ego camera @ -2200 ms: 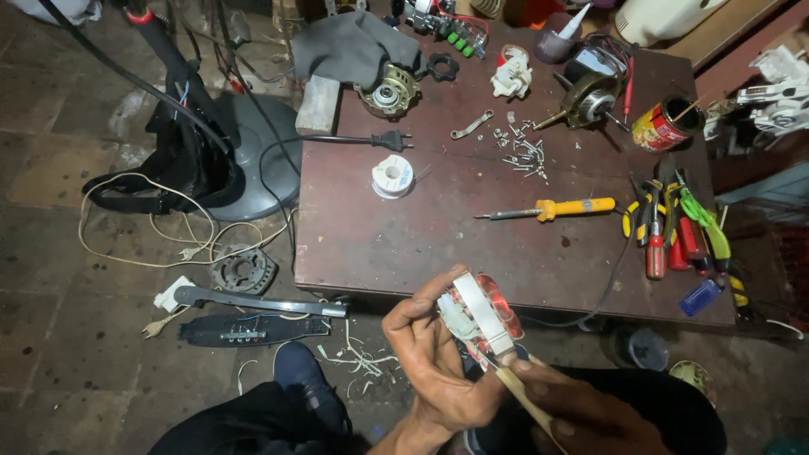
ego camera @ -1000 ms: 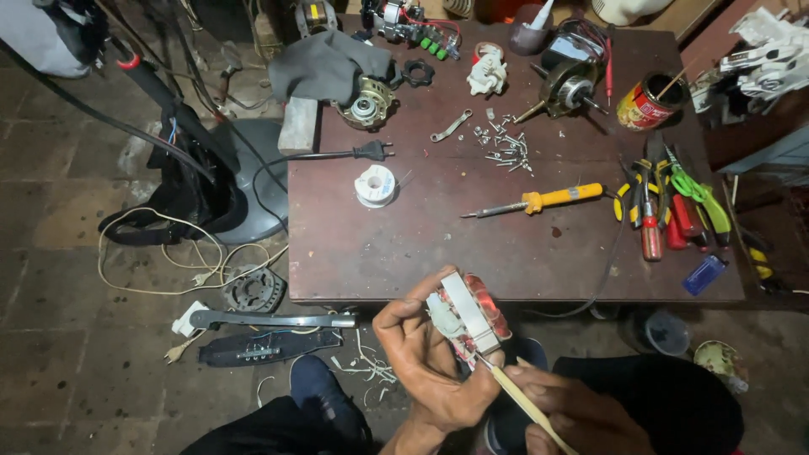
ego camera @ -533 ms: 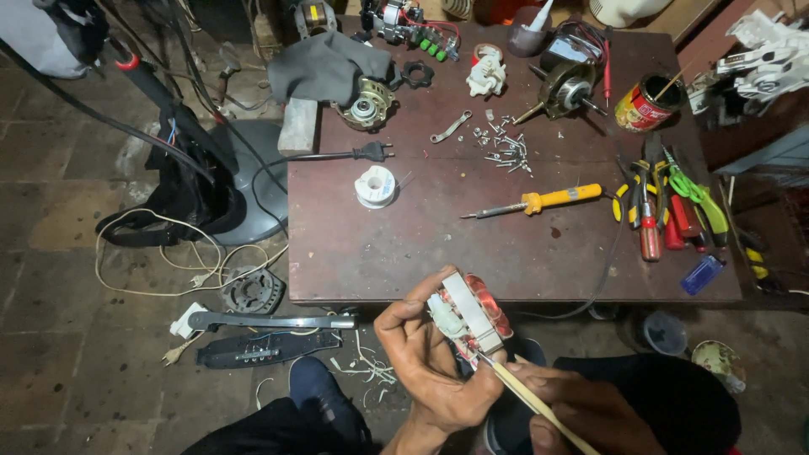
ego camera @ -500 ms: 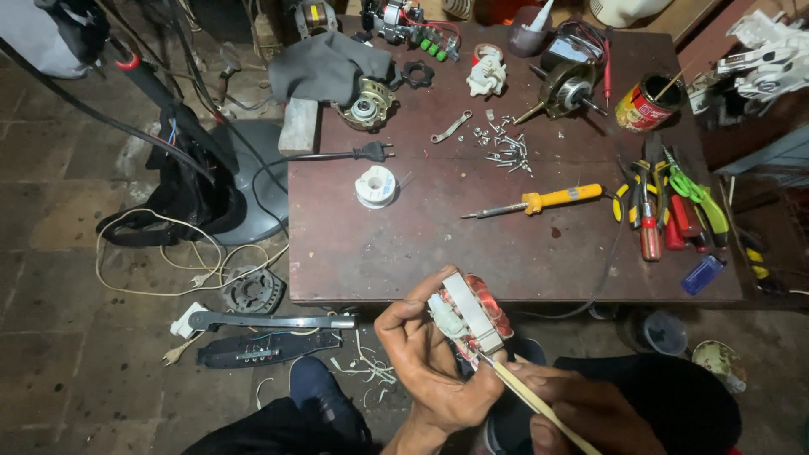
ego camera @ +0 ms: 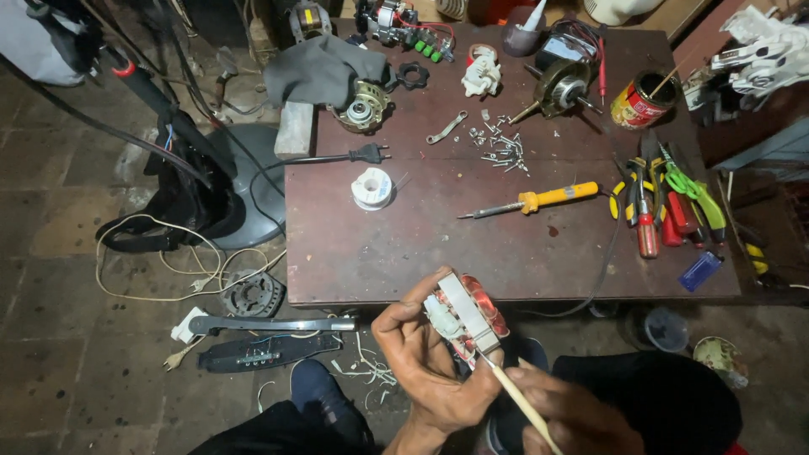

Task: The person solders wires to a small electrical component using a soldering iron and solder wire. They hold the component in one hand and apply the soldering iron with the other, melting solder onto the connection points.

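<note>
The left hand grips a copper-wound motor stator, fingers curled around it. The right hand pinches a thin wooden stick touching the stator's near end.

Motor coil in my left hand: the motor coil has copper-red windings, a pale grey metal band and white fittings.
Stick in my right hand: the stick is pale tan.
Table beyond my hands: the table is dark reddish brown.
Screwdriver, far ahead of my right hand: the screwdriver has a yellow handle and a dark shaft.
Solder spool, ahead of my left hand: the solder spool is white.
Tin can, far right ahead: the tin can is red and yellow.
Lighter, right of my hands: the lighter is blue.
</note>
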